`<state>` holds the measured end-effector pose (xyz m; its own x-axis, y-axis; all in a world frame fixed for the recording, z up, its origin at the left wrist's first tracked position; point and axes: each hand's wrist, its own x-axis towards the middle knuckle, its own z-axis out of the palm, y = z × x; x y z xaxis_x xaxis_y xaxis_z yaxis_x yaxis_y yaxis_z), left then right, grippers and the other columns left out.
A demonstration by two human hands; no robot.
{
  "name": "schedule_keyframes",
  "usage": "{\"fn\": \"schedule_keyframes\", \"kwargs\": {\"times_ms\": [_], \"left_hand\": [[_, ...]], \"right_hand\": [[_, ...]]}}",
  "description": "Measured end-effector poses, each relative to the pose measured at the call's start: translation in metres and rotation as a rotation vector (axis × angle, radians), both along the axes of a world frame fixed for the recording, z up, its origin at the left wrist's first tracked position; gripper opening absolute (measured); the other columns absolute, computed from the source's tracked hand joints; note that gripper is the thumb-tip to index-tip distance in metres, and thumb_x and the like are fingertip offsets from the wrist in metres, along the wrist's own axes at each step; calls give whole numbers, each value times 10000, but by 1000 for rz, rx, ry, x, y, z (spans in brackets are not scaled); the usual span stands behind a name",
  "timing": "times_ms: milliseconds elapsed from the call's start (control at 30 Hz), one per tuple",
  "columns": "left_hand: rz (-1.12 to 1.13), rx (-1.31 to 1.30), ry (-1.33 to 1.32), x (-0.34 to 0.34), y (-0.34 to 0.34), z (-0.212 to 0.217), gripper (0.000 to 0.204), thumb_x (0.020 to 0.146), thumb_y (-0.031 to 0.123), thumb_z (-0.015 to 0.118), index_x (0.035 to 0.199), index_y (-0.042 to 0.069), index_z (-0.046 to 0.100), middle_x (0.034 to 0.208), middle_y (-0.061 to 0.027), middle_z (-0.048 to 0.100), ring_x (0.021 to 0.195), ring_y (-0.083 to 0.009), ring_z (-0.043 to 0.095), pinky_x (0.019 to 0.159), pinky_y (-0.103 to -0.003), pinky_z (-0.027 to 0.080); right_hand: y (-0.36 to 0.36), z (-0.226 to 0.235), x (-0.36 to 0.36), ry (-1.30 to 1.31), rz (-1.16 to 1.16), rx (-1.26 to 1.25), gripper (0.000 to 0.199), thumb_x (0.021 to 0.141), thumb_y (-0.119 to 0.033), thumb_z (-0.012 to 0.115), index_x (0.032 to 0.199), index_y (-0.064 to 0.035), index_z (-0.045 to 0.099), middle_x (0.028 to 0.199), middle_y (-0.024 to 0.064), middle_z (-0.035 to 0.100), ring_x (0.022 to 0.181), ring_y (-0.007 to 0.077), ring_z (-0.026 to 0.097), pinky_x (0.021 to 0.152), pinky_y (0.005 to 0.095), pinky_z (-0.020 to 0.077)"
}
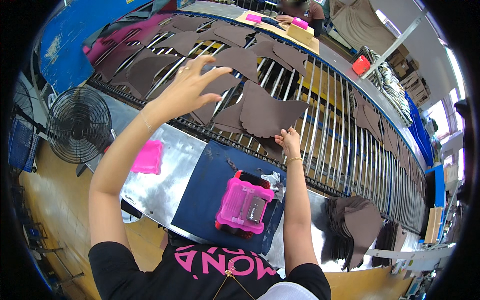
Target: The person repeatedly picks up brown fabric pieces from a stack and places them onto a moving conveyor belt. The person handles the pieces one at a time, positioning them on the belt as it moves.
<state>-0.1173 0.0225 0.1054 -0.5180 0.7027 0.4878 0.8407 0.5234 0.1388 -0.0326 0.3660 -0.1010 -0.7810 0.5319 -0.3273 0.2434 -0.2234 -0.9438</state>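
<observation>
My left hand is raised over the rack of metal rods, fingers spread and holding nothing. Beneath and around it lie several flat brown cut pieces, one of them a curved brown piece just beyond the fingers. With thumb and fingers pinched, my right hand grips the near right edge of a larger brown cut piece with a scalloped lower edge. That piece rests partly on other brown pieces and on the rods.
A metal ledge runs along my side, bearing a dark blue mat, a pink tray and a stack of brown pieces. A black fan stands at left. Across the rack, another person works at a board.
</observation>
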Motion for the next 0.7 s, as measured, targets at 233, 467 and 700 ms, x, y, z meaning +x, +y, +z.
{"fn": "schedule_keyframes", "kwargs": {"times_ms": [233, 467, 700], "left_hand": [[-9, 33, -204, 14, -9, -18, 627, 784, 242, 715, 1347, 219, 441, 1335, -137, 368, 1223, -335, 405, 1010, -439, 344], [-51, 82, -237, 36, -5, -32, 617, 762, 79, 702, 1330, 132, 468, 1315, -139, 370, 1227, -305, 394, 1005, -374, 348], [-163, 31, -308, 48, 34, -45, 612, 811, 170, 682, 1364, 147, 422, 1334, -122, 355, 1252, -302, 386, 1041, -416, 342]], "right_hand": [[-7, 49, 49, -86, -29, 337, 401, 831, -190, 699, 994, -4, 384, 631, 111, 591, 481, 166, 607, 382, 270, 484], [30, 136, 249, -275, -460, 944, 244, 834, -249, 666, 923, -27, 618, 717, 115, 657, 572, 227, 633, 569, 340, 481], [93, 111, 487, -1179, -899, 1110, 520, 776, -406, 701, 1096, -1, 634, 1066, 223, 600, 1004, 369, 570, 864, 441, 464]]}}
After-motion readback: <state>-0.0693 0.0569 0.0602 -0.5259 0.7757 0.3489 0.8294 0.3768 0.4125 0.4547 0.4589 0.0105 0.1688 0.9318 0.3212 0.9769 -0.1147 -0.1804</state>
